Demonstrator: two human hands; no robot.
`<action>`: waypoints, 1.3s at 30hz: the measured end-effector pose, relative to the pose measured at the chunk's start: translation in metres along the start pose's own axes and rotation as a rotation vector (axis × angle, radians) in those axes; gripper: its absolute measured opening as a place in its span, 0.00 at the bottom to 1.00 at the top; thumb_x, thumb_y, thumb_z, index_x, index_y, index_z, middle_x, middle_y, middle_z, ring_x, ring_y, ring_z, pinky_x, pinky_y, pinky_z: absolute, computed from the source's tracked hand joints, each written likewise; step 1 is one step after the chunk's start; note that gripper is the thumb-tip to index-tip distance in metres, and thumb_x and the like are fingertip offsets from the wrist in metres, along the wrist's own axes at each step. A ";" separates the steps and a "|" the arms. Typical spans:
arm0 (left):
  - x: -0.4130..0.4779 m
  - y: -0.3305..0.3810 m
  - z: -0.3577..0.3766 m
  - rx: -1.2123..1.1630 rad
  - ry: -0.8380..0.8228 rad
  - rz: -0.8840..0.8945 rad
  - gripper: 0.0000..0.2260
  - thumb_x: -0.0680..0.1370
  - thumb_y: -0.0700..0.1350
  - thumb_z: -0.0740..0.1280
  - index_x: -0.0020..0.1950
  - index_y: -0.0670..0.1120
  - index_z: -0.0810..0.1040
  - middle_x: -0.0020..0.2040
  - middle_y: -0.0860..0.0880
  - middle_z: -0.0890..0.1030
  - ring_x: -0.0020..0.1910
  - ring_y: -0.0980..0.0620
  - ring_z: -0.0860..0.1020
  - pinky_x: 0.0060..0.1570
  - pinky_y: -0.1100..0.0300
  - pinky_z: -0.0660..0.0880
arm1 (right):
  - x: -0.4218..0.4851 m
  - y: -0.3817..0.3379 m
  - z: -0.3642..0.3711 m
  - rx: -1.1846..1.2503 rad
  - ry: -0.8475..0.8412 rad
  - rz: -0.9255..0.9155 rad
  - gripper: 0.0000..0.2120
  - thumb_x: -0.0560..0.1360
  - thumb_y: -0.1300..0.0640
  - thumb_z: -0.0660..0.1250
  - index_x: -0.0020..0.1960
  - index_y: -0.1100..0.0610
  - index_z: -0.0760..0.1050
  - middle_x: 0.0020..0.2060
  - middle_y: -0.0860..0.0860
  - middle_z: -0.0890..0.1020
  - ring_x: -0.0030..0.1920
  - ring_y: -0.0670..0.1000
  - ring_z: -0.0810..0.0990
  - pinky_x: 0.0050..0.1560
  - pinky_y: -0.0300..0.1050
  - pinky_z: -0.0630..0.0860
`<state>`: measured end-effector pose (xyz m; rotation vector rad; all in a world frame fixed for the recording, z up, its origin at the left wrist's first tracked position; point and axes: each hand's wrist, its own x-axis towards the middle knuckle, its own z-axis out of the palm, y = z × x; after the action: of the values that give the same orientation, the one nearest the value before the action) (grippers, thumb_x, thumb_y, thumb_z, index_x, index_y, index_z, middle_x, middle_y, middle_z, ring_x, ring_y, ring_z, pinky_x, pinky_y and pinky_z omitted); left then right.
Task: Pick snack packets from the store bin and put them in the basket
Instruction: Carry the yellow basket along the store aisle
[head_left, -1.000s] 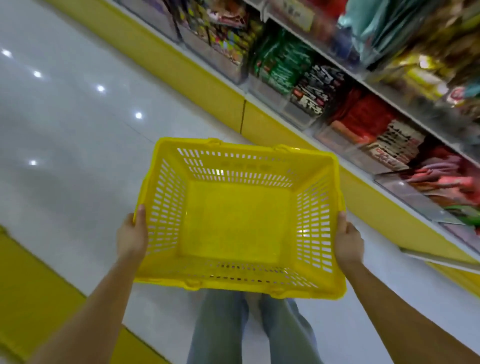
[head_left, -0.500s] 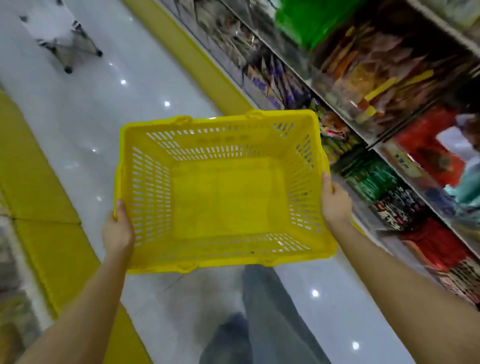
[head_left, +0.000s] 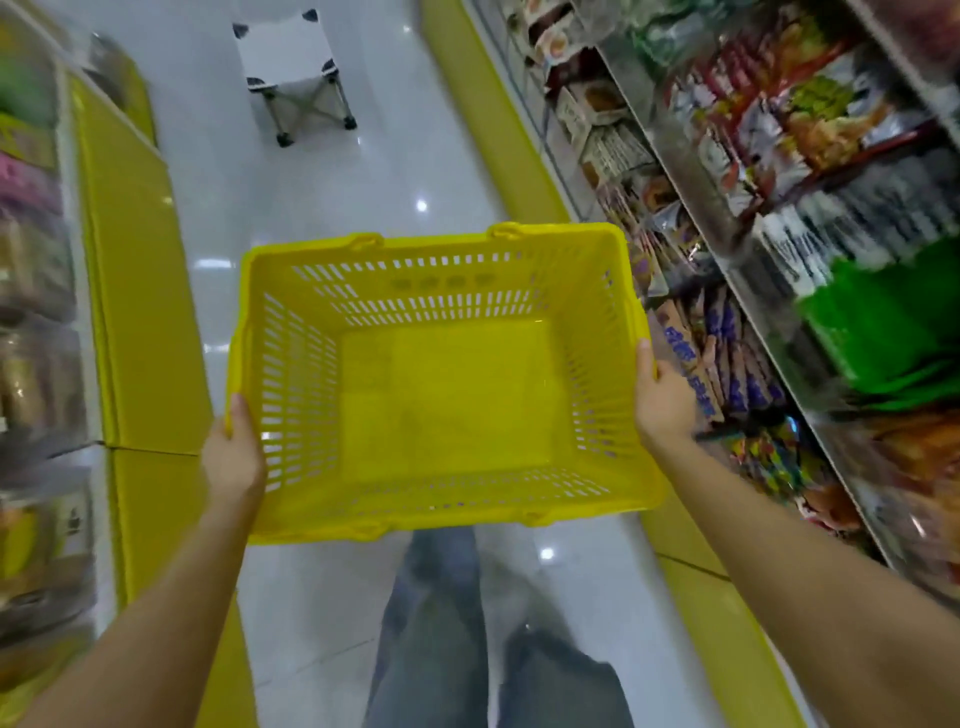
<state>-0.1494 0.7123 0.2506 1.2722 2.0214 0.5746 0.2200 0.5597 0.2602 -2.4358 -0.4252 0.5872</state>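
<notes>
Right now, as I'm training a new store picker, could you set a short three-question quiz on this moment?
1. True or false: the yellow basket holds no packets yet.
2. How do the left hand and the right hand hold it? A) each grips a side rim; B) both grip the near rim; C) both lift it by a handle.
3. Fill in: the purple packets lie just beyond the ___ hand.
Key: 1 true; 2 A; 3 right.
</notes>
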 end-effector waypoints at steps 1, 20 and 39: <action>0.017 0.011 0.000 -0.006 0.000 -0.017 0.26 0.82 0.54 0.51 0.65 0.33 0.70 0.65 0.30 0.70 0.66 0.33 0.67 0.63 0.48 0.62 | 0.012 -0.020 0.009 -0.008 0.001 -0.008 0.33 0.78 0.36 0.49 0.55 0.65 0.75 0.53 0.64 0.78 0.55 0.63 0.76 0.47 0.50 0.68; 0.335 0.233 0.062 -0.071 0.089 -0.031 0.25 0.83 0.51 0.49 0.68 0.32 0.67 0.68 0.30 0.67 0.68 0.35 0.65 0.65 0.49 0.60 | 0.282 -0.353 0.145 -0.048 -0.048 -0.220 0.24 0.78 0.37 0.48 0.33 0.52 0.63 0.36 0.59 0.73 0.42 0.58 0.72 0.41 0.50 0.64; 0.697 0.397 0.104 -0.105 0.029 -0.011 0.26 0.81 0.56 0.51 0.55 0.33 0.73 0.56 0.30 0.75 0.57 0.33 0.72 0.57 0.42 0.68 | 0.459 -0.624 0.312 -0.056 0.003 -0.172 0.28 0.79 0.38 0.48 0.38 0.60 0.70 0.34 0.54 0.73 0.39 0.54 0.72 0.43 0.51 0.67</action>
<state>-0.0396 1.5131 0.2331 1.1957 1.9935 0.6892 0.3541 1.3837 0.2729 -2.4210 -0.6504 0.5042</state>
